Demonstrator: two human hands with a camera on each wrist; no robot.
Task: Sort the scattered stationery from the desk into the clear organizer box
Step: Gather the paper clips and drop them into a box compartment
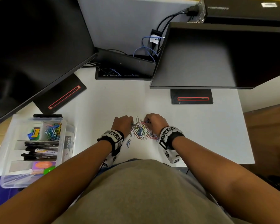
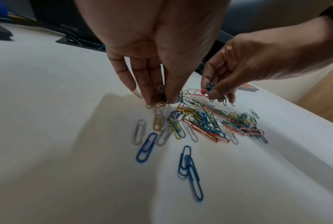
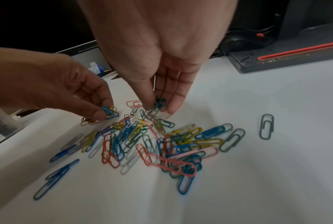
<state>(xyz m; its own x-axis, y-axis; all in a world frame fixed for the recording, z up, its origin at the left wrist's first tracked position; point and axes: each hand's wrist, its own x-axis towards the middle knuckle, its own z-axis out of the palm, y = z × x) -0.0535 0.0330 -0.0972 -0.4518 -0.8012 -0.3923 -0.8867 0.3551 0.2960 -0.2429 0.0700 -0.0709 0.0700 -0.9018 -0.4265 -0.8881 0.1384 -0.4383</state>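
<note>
A loose pile of coloured paper clips lies on the white desk just in front of me. My left hand pinches a small bunch of clips at the pile's left edge, thumb against fingertips. On the pile's far right, my right hand pinches several dark clips between thumb and fingers. The clear organizer box stands at the desk's left edge; its far compartment holds clips, its middle one markers, and its near one sticky notes.
Two dark monitors on stands and a cable tray stand behind the pile. A few blue clips lie nearer me than the pile, and one green clip lies off to the right. The desk's right edge is close.
</note>
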